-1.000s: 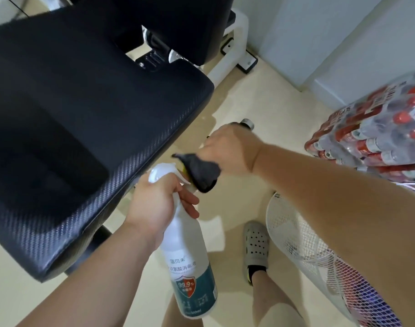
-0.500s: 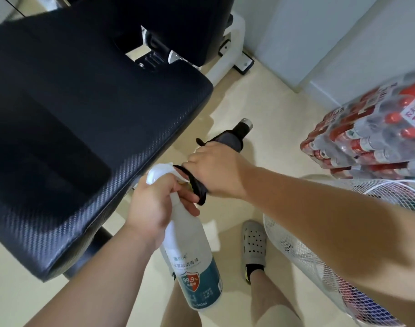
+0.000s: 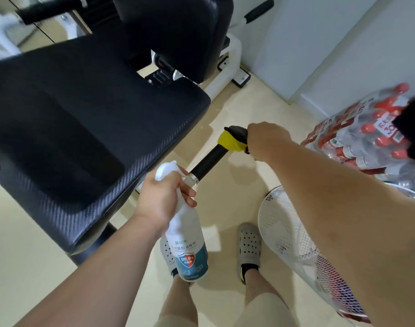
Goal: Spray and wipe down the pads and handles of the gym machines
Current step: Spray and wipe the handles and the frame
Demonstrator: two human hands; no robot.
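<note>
Gripping 1 handle (image 3: 209,159) w/ 1 cloth (image 3: 230,141)

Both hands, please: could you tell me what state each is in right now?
Left hand: grips the spray bottle.
Right hand: grips the cloth wrapped over the end of the handle.
</note>
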